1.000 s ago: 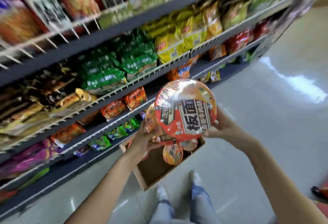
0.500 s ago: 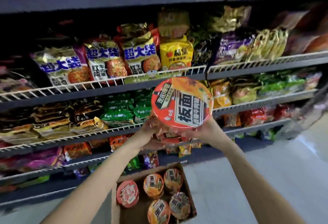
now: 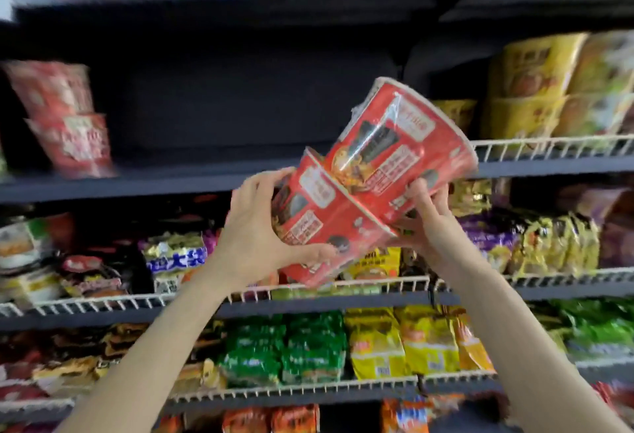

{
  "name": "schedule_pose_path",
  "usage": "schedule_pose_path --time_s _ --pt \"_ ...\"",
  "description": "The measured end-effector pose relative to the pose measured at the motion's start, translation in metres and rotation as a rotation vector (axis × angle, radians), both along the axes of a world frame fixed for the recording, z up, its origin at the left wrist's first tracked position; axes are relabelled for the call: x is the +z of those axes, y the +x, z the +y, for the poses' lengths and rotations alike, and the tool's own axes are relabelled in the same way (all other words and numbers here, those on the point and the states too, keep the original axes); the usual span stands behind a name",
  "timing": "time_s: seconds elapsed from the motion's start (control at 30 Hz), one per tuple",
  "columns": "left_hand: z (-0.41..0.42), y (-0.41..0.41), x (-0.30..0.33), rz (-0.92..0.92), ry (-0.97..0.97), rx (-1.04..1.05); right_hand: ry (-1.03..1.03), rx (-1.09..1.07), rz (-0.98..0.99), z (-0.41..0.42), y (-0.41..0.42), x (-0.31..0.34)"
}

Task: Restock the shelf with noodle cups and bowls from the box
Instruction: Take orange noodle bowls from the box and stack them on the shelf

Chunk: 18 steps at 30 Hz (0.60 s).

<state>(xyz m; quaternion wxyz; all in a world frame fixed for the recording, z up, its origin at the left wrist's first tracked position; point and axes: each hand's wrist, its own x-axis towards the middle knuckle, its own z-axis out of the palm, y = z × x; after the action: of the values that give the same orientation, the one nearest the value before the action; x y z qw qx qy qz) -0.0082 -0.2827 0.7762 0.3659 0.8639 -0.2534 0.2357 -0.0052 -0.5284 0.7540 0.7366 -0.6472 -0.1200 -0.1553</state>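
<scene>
**Two stacked noodle bowls raised toward the empty shelf gap**

A person holds two red noodle bowls (image 3: pixel 370 185), stacked one on the other and tilted so their tops lean up and to the right. The left hand (image 3: pixel 254 237) curls around the lower bowl's side, thumb underneath near its base. The right hand (image 3: pixel 429 223) grips from below and behind, fingers wrapped on the upper bowl's lower edge.

Half a second ago the bowls faced the camera lid-on, in front of the snack-packet rows, with the open box visible on the floor. Now the view has swung upward, the box is out of sight, and the bowls show their sides instead of their lids.

The landmark is a dark, bare stretch of the shelf (image 3: pixel 212 175). The bowls hang just in front of it and toward its right end. Blurred red cups (image 3: pixel 65 117) stand at its left end; yellow bowls (image 3: pixel 549 89) sit to its right.

The lift looks mostly done; setting the stack upright into that gap appears to be what remains.
</scene>
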Motion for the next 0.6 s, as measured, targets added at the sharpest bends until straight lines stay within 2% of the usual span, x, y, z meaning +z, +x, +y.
schedule_pose_path --time_s 0.13,0.27,0.47,0.6 --pt "-0.005 0.037 0.055 -0.145 0.026 -0.008 -0.029 -0.071 -0.01 0.002 0.027 0.06" --pt "-0.022 0.079 0.09 -0.118 0.028 -0.034 -0.112 -0.16 0.025 -0.005 0.048 0.107" --pt "-0.056 0.126 0.098 -0.112 0.015 0.044 -0.308 -0.21 0.072 -0.032 0.092 0.151" --pt "-0.081 0.16 0.094 -0.075 -0.059 0.063 -0.345 -0.196 0.071 -0.054 0.131 0.156"
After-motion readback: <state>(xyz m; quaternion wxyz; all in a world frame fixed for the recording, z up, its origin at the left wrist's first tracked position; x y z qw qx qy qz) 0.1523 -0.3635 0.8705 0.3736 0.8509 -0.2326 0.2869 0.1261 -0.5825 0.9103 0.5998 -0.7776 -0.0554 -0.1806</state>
